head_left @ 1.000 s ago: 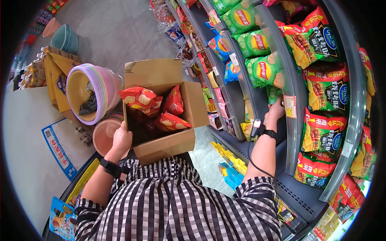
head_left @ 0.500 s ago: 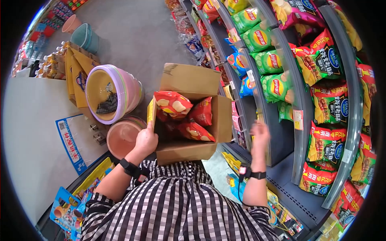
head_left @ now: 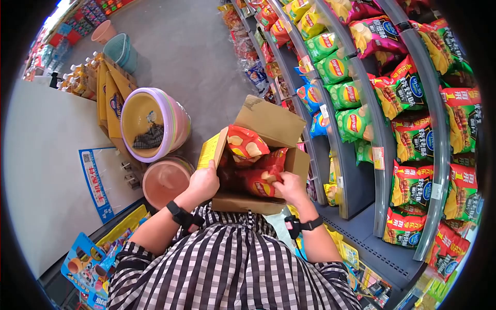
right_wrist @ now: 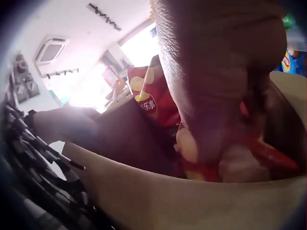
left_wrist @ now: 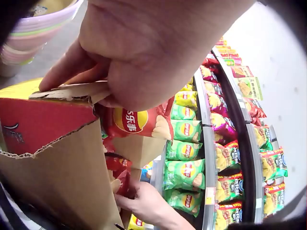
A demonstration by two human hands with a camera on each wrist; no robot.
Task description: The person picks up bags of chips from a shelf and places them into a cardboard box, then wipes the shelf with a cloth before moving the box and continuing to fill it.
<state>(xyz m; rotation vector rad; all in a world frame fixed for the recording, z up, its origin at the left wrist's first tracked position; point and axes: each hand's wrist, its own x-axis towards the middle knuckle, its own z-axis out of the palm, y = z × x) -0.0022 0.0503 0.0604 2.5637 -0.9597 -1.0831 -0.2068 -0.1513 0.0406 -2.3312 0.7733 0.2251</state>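
Note:
An open cardboard box [head_left: 248, 203] with red chip bags stands in front of the body. The left hand [head_left: 203, 183] grips the box's left flap, its fingers over the edge; in the left wrist view that hand [left_wrist: 144, 52] bends over the cardboard. Inside the box, the right hand [head_left: 292, 189] pinches a red chip bag [head_left: 258, 182] near the right side. Another red bag [head_left: 247, 144] leans against the back flap. In the right wrist view the right hand [right_wrist: 216, 81] reaches down among the bags, its fingertips partly hidden.
Shelves on the right carry green chip bags [head_left: 353, 123] and red-and-green bags [head_left: 413, 183], behind clear front rails. At the left are stacked tubs [head_left: 178, 124], a pink tub [head_left: 166, 182] and a white counter [head_left: 46, 170]. Grey floor [head_left: 191, 57] lies beyond the box.
The right hand has come from the green bags' shelf into the box and taken hold of a red bag. The view has shifted, and the box appears farther right and tilted.

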